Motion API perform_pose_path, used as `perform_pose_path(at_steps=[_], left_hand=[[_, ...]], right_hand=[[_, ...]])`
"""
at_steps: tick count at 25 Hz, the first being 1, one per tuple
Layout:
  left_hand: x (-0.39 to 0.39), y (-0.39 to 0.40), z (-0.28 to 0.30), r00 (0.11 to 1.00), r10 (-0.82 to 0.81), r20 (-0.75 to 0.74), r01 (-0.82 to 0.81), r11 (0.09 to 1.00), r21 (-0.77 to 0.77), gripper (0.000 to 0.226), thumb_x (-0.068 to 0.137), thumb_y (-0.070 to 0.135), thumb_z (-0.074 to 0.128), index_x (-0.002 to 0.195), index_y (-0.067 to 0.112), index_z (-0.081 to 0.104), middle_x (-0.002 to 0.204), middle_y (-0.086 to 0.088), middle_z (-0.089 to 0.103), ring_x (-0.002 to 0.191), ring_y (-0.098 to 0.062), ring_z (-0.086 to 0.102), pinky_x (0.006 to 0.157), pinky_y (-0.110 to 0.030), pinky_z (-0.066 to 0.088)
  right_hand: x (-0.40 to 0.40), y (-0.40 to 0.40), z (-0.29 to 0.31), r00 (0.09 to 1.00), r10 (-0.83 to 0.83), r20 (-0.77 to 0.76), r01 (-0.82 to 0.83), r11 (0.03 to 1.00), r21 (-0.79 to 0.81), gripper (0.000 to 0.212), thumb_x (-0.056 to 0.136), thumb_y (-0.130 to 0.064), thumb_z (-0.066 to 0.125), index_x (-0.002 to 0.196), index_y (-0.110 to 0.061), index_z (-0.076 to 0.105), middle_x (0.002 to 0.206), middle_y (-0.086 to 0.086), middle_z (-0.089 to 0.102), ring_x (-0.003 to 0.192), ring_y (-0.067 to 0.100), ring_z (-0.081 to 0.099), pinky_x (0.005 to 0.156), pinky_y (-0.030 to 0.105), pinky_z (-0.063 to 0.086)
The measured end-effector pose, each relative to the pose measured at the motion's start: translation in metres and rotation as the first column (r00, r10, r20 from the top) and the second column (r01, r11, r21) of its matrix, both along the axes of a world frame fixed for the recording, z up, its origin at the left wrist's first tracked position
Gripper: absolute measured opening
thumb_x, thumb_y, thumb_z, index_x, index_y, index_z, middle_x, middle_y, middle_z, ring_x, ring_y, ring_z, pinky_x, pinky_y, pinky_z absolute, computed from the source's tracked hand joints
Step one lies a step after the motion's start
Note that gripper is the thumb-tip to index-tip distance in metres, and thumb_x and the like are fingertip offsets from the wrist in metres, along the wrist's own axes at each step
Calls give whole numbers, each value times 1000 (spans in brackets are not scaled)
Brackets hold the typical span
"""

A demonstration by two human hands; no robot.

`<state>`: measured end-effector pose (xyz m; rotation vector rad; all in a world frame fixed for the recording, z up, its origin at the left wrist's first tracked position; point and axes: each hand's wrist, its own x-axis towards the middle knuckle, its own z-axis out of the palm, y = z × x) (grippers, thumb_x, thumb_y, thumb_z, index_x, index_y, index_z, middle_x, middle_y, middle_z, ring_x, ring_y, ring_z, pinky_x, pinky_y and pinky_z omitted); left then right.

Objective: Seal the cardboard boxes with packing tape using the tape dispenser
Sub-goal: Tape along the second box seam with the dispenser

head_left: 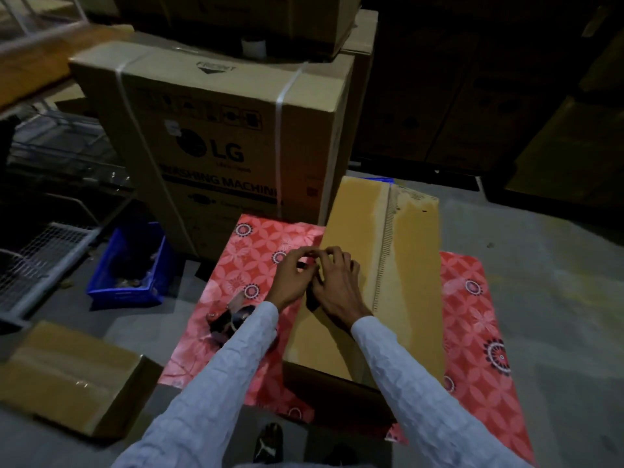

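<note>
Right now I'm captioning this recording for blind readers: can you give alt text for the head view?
Both hands, left hand and right hand, meet at the left edge of a long cardboard box lying on a red patterned sheet. A tape dispenser lies on the sheet under the left sleeve; an LG washing machine carton stands behind.

grey concrete floor (540, 265). red patterned mat (472, 319) lies flat on it, long cardboard box (398, 265) and tape dispenser (229, 315) sit on the mat. small taped box (71, 376), blue crate (135, 265), big lg washing machine box (216, 136) directly on floor.
</note>
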<state>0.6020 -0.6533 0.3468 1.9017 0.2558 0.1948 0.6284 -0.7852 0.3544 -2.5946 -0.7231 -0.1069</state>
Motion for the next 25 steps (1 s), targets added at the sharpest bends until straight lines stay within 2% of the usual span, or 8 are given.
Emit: perform_pose_path(at_steps=[3, 7, 10, 15, 17, 20, 22, 25], left_hand=[[-18, 38, -21, 988, 123, -92, -128, 991, -50, 28, 97, 4, 59, 121, 14, 70, 117, -1, 71, 110, -15, 65, 83, -16, 51], [-51, 89, -66, 944, 171, -282, -118, 973, 197, 31, 89, 10, 63, 119, 13, 71, 119, -9, 72, 110, -25, 67, 92, -29, 49], [-73, 109, -84, 884, 227, -408, -124, 957, 264, 46, 82, 24, 56, 125, 14, 68, 126, -15, 66, 120, -33, 62, 101, -35, 46], [-103, 112, -95, 806, 301, -511, 45, 828, 559, 55, 88, 35, 61, 135, 9, 48, 128, -20, 50, 119, -43, 51, 96, -47, 44], [-116, 110, -101, 770, 347, -536, 10, 833, 553, 72, 84, 45, 68, 138, 6, 41, 130, -21, 45, 119, -44, 50, 95, -48, 44], [-128, 108, -107, 658, 453, -601, -209, 877, 432, 93, 77, 46, 79, 145, 4, 33, 137, -26, 45, 125, -47, 50, 100, -50, 44], [-129, 113, -113, 583, 493, -645, -332, 870, 364, 92, 78, 41, 81, 145, -1, 33, 139, -30, 47, 127, -49, 51, 105, -49, 43], [-130, 124, -120, 523, 488, -699, -372, 869, 328, 77, 81, 47, 74, 140, 5, 49, 138, -25, 58, 128, -46, 55, 108, -48, 45]], right_hand=[[-2, 38, -6, 992, 128, -7, -128, 988, -89, 43, 92, -35, 60, 132, -21, 56, 130, 9, 50, 124, 31, 44, 102, 48, 30], [-7, 74, -17, 981, 191, -38, -194, 963, -185, 36, 89, -40, 63, 121, -23, 63, 122, 4, 59, 123, 29, 52, 112, 59, 18], [-8, 95, -19, 971, 229, -72, -240, 903, -356, 33, 94, -45, 58, 118, -23, 63, 120, 4, 65, 120, 28, 57, 111, 56, 15], [-16, 137, -34, 869, 231, -438, -424, 805, -416, 37, 96, -45, 58, 123, -20, 63, 130, 9, 65, 127, 30, 56, 112, 55, 26], [-21, 150, -46, 828, 200, -523, -469, 758, -453, 41, 96, -45, 58, 127, -19, 62, 131, 12, 63, 125, 34, 58, 106, 50, 38], [-26, 161, -67, 783, 169, -599, -515, 716, -471, 41, 94, -42, 59, 125, -17, 64, 128, 14, 65, 117, 35, 63, 92, 43, 52], [-29, 164, -76, 765, 155, -625, -533, 699, -478, 43, 89, -42, 62, 126, -20, 64, 128, 12, 65, 114, 34, 65, 88, 41, 54], [-29, 164, -83, 749, 159, -644, -558, 674, -484, 45, 87, -41, 67, 129, -24, 64, 126, 10, 68, 109, 30, 69, 89, 40, 57]])
